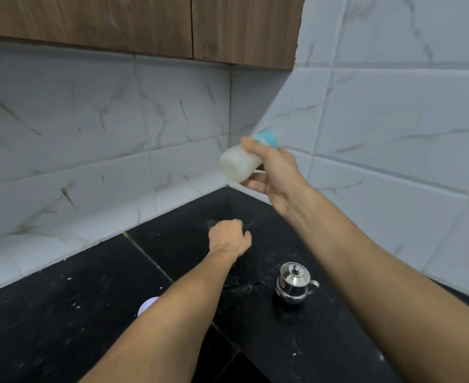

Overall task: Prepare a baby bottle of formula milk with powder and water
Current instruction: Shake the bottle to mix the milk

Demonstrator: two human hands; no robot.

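The bottle [240,164], tilted in the right hand [277,178], was held above the worktop's [62,313] far corner, where 2 tiled walls [62,120] met beneath the cupboards [117,20]. The left hand [229,237] hovered lower, in front. A lidded pot [294,281] stood on the worktop right of the left forearm [189,308], which partly covered a round object [147,305].

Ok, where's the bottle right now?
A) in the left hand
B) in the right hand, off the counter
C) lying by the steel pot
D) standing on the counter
B: the right hand grips the bottle, tilted in the air above the counter; the left hand is curled with no bottle in it.
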